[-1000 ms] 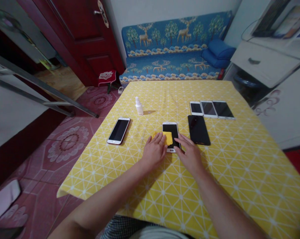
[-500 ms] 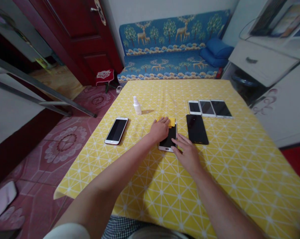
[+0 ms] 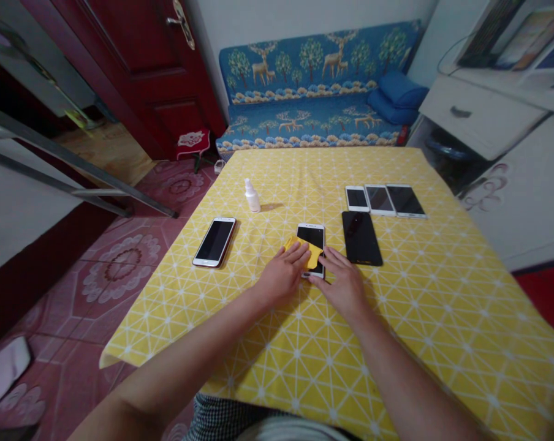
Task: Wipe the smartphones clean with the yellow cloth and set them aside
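A white-framed smartphone (image 3: 311,230) lies face up on the table in front of me. My left hand (image 3: 284,269) presses a yellow cloth (image 3: 312,257) onto the middle of its screen, fingers close together. My right hand (image 3: 344,278) holds the same phone by its lower right edge, thumb at the bottom and fingers along the side. Cloth and hands hide much of the screen's lower half. Just right of my right hand is a black phone (image 3: 362,239). Farther left lies another white-fronted phone (image 3: 215,242) with a red edge.
A white spray bottle (image 3: 252,197) stands upright beyond my left hand. Three white phones (image 3: 380,199) lie in a row at the back right. A yellow patterned cloth covers the table (image 3: 396,343). Behind it is a blue sofa (image 3: 304,116), with a white cabinet (image 3: 507,184) on the right.
My left hand has drawn the yellow cloth down the screen towards me, uncovering the phone's top end. My right hand stays at the phone's lower right edge, its thumb now lower.
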`<state>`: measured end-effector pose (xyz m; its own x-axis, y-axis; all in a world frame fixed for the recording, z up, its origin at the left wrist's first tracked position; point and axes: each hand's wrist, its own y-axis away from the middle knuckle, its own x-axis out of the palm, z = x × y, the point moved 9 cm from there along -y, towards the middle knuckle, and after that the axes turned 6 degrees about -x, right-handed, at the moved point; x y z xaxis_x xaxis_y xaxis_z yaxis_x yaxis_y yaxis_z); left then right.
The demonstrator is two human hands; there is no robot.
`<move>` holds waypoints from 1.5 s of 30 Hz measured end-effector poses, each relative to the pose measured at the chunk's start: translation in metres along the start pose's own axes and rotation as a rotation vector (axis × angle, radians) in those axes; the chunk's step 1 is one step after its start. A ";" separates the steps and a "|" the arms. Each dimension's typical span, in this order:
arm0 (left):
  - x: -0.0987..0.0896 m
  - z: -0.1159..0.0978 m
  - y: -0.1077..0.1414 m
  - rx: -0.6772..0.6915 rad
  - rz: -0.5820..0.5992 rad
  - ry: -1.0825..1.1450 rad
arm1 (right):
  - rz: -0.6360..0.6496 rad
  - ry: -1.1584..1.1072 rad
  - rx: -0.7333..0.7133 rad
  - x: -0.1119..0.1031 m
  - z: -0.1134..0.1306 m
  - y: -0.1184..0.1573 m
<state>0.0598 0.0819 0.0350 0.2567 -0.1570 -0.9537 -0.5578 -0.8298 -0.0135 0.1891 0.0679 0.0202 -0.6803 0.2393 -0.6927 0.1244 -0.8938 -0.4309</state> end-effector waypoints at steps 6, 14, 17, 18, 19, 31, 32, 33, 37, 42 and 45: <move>0.006 -0.014 0.041 0.022 -0.015 -0.016 | -0.047 0.011 0.024 -0.003 -0.001 0.001; 0.001 -0.015 0.034 -0.026 0.032 -0.027 | -0.024 0.002 0.045 -0.002 -0.001 0.001; -0.002 -0.013 0.013 -0.065 0.049 -0.036 | -0.013 -0.078 0.118 -0.001 -0.005 0.002; -0.002 -0.013 0.005 -0.071 0.051 -0.041 | -0.009 -0.095 0.147 -0.001 -0.007 0.002; -0.003 -0.013 -0.003 -0.076 0.046 -0.043 | -0.005 -0.103 0.171 -0.001 -0.008 0.003; -0.006 -0.012 -0.088 -0.029 -0.047 -0.093 | -0.015 -0.131 0.148 -0.001 -0.005 0.002; -0.006 -0.013 -0.087 -0.009 -0.048 -0.091 | -0.010 -0.115 0.148 -0.001 -0.005 0.002; -0.005 -0.014 -0.085 0.013 -0.046 -0.086 | -0.006 -0.100 0.148 -0.001 -0.006 0.002; 0.000 -0.017 -0.060 0.103 -0.009 -0.031 | -0.006 -0.074 0.175 0.001 -0.010 0.004; 0.003 -0.016 -0.016 0.169 -0.001 0.058 | -0.012 -0.071 0.166 0.002 -0.012 0.006; 0.003 -0.014 0.004 0.182 -0.016 0.080 | 0.002 -0.101 0.143 0.000 -0.009 0.005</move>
<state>0.0693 0.0702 0.0359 0.3250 -0.1925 -0.9259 -0.6845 -0.7235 -0.0898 0.1958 0.0670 0.0127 -0.7503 0.2044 -0.6287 0.0269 -0.9408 -0.3380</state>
